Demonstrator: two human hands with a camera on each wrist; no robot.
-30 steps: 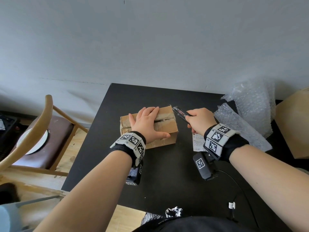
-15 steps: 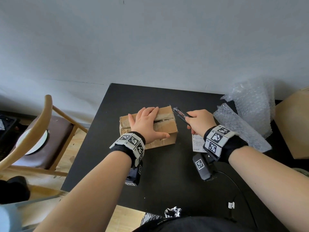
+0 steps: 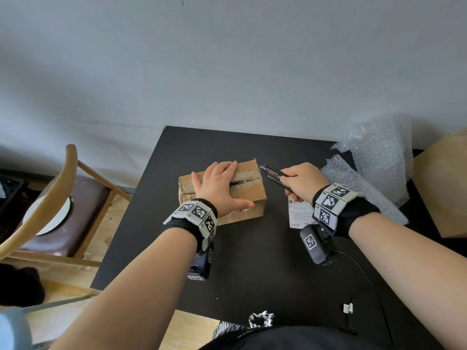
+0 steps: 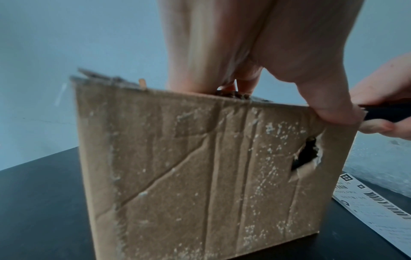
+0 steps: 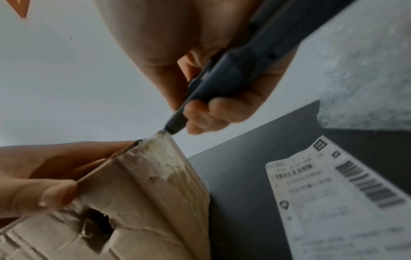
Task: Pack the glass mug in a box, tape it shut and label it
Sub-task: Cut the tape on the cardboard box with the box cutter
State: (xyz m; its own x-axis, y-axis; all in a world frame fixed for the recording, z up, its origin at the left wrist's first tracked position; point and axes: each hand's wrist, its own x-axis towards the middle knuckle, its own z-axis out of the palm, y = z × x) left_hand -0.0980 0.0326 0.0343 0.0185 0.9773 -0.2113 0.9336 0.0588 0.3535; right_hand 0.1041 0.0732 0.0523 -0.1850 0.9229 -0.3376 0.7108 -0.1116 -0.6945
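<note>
home room | wooden chair (image 3: 50, 203) | black table (image 3: 252, 261) | plain wall (image 3: 227, 59)

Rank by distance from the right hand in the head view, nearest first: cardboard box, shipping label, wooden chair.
From the right hand:
1. Shipping label, just below the hand.
2. Cardboard box, to its left.
3. Wooden chair, far left, off the table.

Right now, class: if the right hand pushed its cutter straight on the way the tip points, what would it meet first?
Probably the cardboard box: the cutter in the right hand points at its top right edge, the tip nearly touching; the left hand lies just beyond.
</note>
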